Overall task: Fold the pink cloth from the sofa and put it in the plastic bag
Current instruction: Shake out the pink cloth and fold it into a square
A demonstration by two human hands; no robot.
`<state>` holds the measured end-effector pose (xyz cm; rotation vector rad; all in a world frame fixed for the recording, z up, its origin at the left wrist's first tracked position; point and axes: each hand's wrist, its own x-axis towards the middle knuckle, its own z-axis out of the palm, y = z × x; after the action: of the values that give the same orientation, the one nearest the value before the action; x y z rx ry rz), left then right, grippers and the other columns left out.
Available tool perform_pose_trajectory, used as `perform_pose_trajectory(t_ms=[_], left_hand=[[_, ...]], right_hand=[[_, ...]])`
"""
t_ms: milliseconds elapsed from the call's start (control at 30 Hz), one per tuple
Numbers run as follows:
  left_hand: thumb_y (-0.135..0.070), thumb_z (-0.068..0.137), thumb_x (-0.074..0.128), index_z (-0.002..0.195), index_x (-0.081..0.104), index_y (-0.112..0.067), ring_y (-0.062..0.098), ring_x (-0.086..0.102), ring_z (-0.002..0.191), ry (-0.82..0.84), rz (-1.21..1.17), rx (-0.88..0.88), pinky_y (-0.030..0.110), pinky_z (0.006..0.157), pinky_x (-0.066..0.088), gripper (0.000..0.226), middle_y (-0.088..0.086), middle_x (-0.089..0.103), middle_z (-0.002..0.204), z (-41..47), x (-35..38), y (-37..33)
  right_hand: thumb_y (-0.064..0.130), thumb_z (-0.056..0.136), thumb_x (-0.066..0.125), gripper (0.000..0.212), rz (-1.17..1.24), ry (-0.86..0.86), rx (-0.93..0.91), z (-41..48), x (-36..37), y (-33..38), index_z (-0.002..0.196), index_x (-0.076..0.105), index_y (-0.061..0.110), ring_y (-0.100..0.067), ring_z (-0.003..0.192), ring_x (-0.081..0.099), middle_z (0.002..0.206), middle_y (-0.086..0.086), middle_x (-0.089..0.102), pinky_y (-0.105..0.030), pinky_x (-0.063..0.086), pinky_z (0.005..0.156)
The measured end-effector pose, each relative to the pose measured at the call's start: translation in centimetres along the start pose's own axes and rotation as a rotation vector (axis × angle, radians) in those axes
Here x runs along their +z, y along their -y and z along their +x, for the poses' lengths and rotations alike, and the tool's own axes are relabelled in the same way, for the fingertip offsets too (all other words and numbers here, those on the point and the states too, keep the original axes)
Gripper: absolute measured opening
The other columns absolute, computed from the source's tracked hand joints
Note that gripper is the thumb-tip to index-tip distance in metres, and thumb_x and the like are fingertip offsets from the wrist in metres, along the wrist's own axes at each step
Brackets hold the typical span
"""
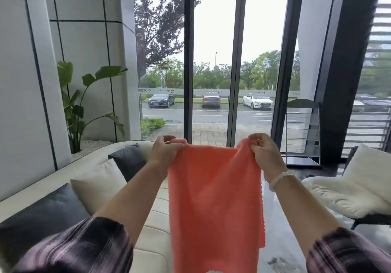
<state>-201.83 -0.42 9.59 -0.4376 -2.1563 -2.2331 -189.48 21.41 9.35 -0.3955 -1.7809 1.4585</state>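
Note:
The pink cloth (214, 200) hangs straight down in front of me, held up by its two top corners. My left hand (164, 150) pinches the top left corner. The top right corner is gripped by my right hand (265, 152), which wears a pale bead bracelet at the wrist. The cloth's lower end runs out of the bottom of the view. Below and to the left lies the cream sofa (152, 226). No plastic bag is in view.
Dark grey cushions (127, 160) and a cream cushion (98, 182) line the sofa back at left. A white armchair (355, 190) stands at right. A marble-look table top (281, 245) lies below the cloth. A potted plant (76, 107) and tall windows are behind.

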Motion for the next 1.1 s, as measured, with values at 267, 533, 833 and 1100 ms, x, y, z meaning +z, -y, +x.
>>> perform_pose_trajectory(t_ms=[267, 533, 833, 1100], left_hand=[[-0.023, 0.079, 0.071, 0.092, 0.060, -0.013, 0.023, 0.058, 0.090, -0.017, 0.057, 0.023, 0.039, 0.084, 0.050, 0.021, 0.008, 0.064, 0.095, 6.7, 2.3, 1.7], [-0.027, 0.088, 0.057, 0.101, 0.060, -0.001, 0.037, 0.062, 0.096, -0.039, 0.322, 0.049, 0.047, 0.087, 0.053, 0.029, 0.021, 0.066, 0.102, 12.8, 2.9, 4.1], [-0.022, 0.089, 0.057, 0.110, 0.056, -0.008, 0.022, 0.053, 0.087, -0.246, 0.317, 0.205, 0.031, 0.078, 0.039, 0.026, 0.005, 0.058, 0.098, 15.4, -0.1, 4.2], [-0.020, 0.083, 0.061, 0.095, 0.069, -0.019, 0.016, 0.059, 0.086, -0.268, 0.198, 0.320, 0.031, 0.087, 0.048, 0.014, 0.000, 0.068, 0.094, 15.6, -1.9, 3.6]], right_hand=[[0.007, 0.090, 0.045, 0.026, -0.005, -0.244, -0.029, 4.2, -2.0, -0.2, 0.090, 0.060, 0.029, -0.019, 0.079, 0.054, 0.102, -0.006, 0.063, -0.035, 0.046, 0.069], [0.016, 0.092, 0.052, 0.018, -0.077, -0.293, -0.052, 6.5, -1.4, -0.9, 0.108, 0.060, 0.022, -0.021, 0.093, 0.061, 0.108, -0.005, 0.064, -0.041, 0.052, 0.083], [0.021, 0.085, 0.065, 0.010, -0.129, -0.489, 0.018, 8.4, -2.0, -1.6, 0.095, 0.064, 0.021, -0.014, 0.083, 0.059, 0.094, 0.003, 0.064, -0.049, 0.055, 0.085], [-0.008, 0.076, 0.066, 0.049, -0.070, -0.187, 0.143, 8.2, -0.3, -1.3, 0.118, 0.058, 0.017, -0.022, 0.088, 0.064, 0.099, 0.000, 0.060, -0.033, 0.055, 0.070]])
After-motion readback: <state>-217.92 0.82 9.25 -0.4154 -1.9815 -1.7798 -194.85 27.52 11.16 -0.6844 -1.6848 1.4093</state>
